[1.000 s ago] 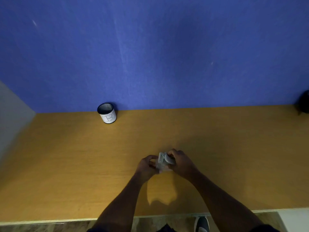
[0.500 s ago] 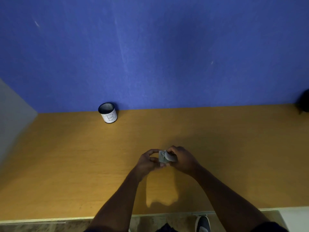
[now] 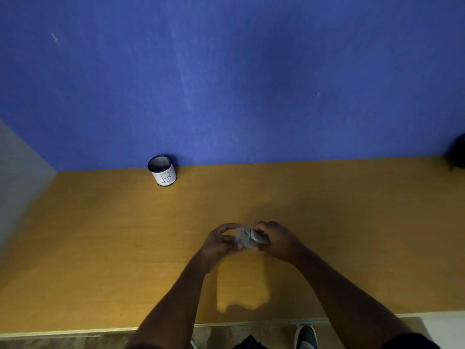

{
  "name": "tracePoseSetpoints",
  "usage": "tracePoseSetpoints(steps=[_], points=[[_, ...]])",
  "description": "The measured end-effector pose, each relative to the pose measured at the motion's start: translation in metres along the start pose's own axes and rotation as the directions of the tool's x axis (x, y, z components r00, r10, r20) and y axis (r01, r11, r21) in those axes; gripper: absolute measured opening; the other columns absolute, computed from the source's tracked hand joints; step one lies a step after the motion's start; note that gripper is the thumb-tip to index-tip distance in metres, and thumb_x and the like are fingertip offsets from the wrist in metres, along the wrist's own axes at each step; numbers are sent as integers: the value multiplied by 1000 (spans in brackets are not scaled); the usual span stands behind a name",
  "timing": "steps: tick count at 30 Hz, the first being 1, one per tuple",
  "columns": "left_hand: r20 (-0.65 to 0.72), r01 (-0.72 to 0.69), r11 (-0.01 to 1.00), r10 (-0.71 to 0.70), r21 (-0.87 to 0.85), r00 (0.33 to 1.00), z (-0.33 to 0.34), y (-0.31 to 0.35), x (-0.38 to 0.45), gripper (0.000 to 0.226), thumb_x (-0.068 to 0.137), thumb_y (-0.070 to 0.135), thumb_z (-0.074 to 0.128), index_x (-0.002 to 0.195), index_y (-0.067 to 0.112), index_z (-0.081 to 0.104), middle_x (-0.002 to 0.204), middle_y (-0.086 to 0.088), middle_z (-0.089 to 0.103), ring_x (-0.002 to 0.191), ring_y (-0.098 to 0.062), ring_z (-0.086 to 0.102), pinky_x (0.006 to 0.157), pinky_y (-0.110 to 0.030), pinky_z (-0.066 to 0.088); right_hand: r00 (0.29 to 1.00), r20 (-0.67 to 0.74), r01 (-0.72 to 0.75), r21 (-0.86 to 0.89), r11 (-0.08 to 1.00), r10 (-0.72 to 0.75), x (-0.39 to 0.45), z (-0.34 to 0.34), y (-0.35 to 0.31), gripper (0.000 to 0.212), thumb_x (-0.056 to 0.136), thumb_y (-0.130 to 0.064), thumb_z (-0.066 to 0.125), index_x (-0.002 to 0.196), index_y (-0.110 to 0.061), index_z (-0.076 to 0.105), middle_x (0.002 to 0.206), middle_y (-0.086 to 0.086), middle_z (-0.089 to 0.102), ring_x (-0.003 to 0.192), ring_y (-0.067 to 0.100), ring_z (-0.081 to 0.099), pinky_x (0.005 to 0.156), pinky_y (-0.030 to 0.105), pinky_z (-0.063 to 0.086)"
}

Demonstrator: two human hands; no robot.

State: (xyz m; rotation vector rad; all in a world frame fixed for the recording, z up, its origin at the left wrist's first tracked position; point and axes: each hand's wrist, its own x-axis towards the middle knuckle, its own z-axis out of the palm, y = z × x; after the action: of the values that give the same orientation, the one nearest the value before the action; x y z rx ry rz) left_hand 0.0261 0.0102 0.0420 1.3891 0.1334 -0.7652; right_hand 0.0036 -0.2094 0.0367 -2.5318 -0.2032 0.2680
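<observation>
Over the middle of the wooden desk [image 3: 100,248], both my hands meet around a small grey object [image 3: 249,238]. My right hand [image 3: 276,241] curls round its right side. My left hand [image 3: 219,244] pinches its left end, where the picture is blurred. What the grey thing is cannot be made out; my fingers hide much of it.
A black mesh cup [image 3: 163,170] with a white label marked "B" stands at the back of the desk against the blue wall [image 3: 226,84]. A dark object [image 3: 456,153] sits at the far right edge. A grey panel [image 3: 17,177] bounds the left. A shoe [image 3: 305,337] shows below the desk's front edge.
Both hands have lifted slightly away from me with the grey object between them. My left hand's fingers have shifted on its left end.
</observation>
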Motion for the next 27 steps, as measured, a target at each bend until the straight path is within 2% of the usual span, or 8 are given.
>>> tracePoseSetpoints(steps=[2,4,6,9,12,16,20,27], points=[[9,-13,1000,13,18,1000,-1,1,0,63,77,-20,72,133,2,56,102,-34,57,102,-35,58,104,-62,48,1000,3,10,72,997,-10,0,-1,-2,44,73,-31,82,111,-20,61,109,4,68,97,19,64,78,34,51],[5,-33,999,33,32,999,-1,4,0,65,74,-17,77,132,7,59,112,-41,64,102,-34,65,100,-56,54,1000,-15,13,176,984,-10,1,-1,-4,43,73,-27,85,110,-16,64,106,1,71,96,15,67,78,33,53],[3,-58,997,58,45,998,-2,7,0,63,73,-11,81,129,12,62,117,-34,69,97,-29,71,85,-43,62,999,-32,-3,252,968,12,1,-2,-6,45,75,-27,86,113,-14,66,107,-1,73,97,12,68,79,27,52],[-7,-97,990,98,98,995,-3,13,-1,60,74,-3,84,127,16,64,119,-21,72,97,-21,73,71,-29,60,998,-48,-19,308,951,36,2,-3,-8,47,77,-27,85,118,-14,67,110,-1,73,99,10,68,80,24,52],[-8,-122,985,124,124,992,0,17,0,58,73,-1,85,126,14,64,121,-16,73,106,-22,71,72,-28,59,993,-88,-42,398,916,84,3,-3,-11,48,77,-27,85,120,-15,67,111,-2,73,99,10,69,82,26,54],[3,-150,984,151,91,989,3,19,1,58,74,0,85,126,11,64,119,-15,74,106,-25,72,77,-29,60,990,-97,-50,448,893,103,8,-6,-18,52,76,-31,86,123,-20,67,112,-8,72,96,3,68,79,16,52],[7,-184,981,184,68,983,1,21,1,55,76,1,84,126,11,64,117,-15,75,108,-26,72,83,-33,62,992,-86,-46,467,883,97,10,-11,-19,52,74,-37,86,122,-28,67,111,-13,73,96,-5,68,78,12,53],[-13,-201,979,202,40,979,2,26,3,51,75,-2,84,121,8,67,107,-12,78,97,-23,75,78,-33,63,995,-74,-19,543,839,71,9,-17,-19,41,73,-36,87,109,-46,70,106,-18,76,94,2,73,75,14,56]])
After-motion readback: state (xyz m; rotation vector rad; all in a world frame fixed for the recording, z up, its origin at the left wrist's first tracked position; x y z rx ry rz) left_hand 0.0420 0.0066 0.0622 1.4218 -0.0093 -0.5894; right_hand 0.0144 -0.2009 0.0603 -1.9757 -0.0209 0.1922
